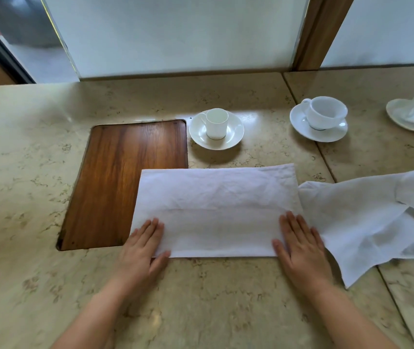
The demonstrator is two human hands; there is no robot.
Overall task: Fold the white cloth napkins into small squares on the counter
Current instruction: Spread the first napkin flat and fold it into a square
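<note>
I hold my left hand (143, 244) and right hand (299, 244) flat, fingers spread, well apart on the near corners of the long white folded cloth napkin (216, 210), pinning its crease to the beige marble counter (24, 172), gripping nothing.

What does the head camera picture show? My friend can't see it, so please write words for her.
Two bare hands, left hand and right hand, press flat on a white napkin folded into a long rectangle on a beige stone counter. Unfolded napkins lie crumpled to its right; behind are a wooden inset panel and cups on saucers.
</note>
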